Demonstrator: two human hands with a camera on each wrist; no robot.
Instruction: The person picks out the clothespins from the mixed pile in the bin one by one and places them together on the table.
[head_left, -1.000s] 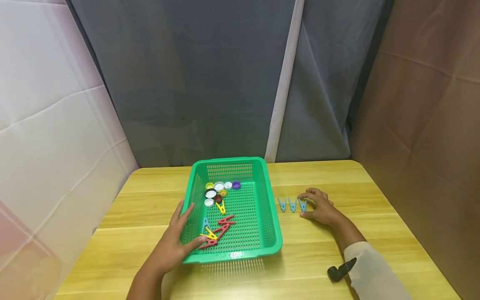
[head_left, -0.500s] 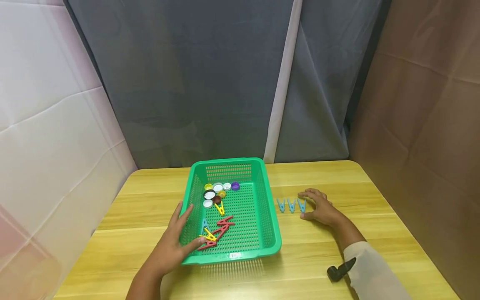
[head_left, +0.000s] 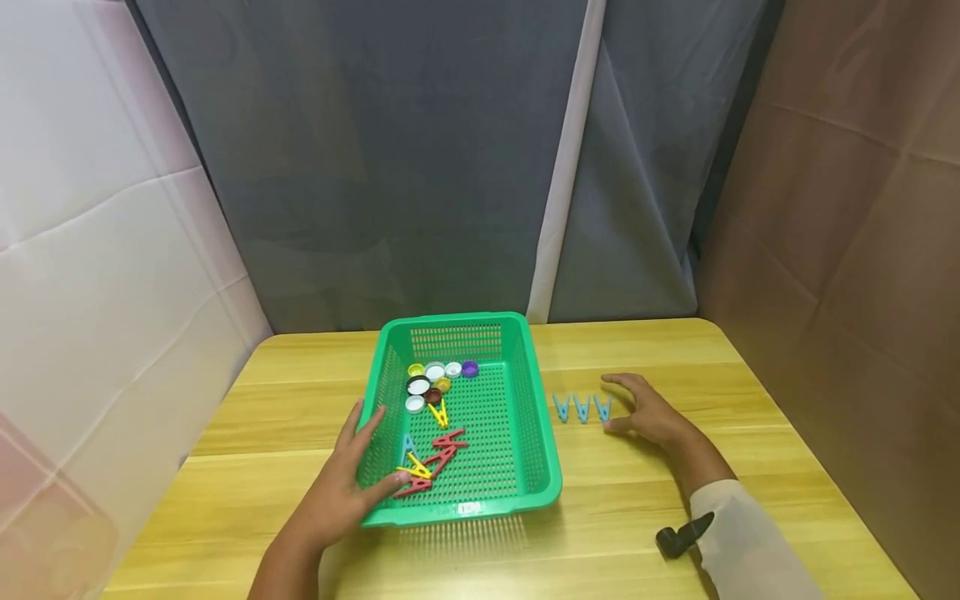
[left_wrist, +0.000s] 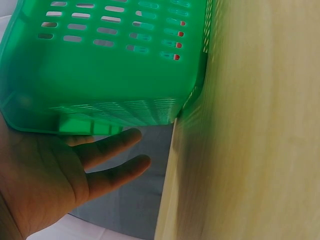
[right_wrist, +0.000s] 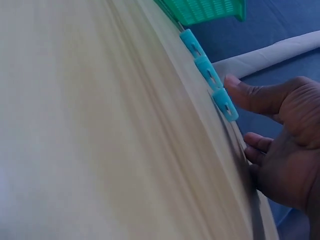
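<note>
My left hand [head_left: 335, 483] rests at the left rim of a green plastic basket [head_left: 498, 503], with its thumb over the front left part. In the left wrist view two straight fingers [left_wrist: 117, 176] extend past the basket's outer wall. Three light-blue clothespins [head_left: 582, 409] stand in a row on the table to the right of the basket. My right hand [head_left: 649, 414] is beside the rightmost clothespin [right_wrist: 226, 105], index finger stretched out and apart from the thumb. Its thumb tip [right_wrist: 233, 82] is right at that clothespin.
Inside the basket lie several bottle caps [head_left: 435, 372], red clothespins [head_left: 447, 439], yellow clothespins [head_left: 439, 414] and a blue clothespin [head_left: 407, 447]. A wooden table [head_left: 622, 533] carries everything. Grey cloth [head_left: 360, 167] hangs behind it, with cloth walls on both sides.
My right hand's index finger has straightened and lifted away from the rightmost clothespin, widening the gap to the thumb. The three clothespins and my left hand stay in place.
</note>
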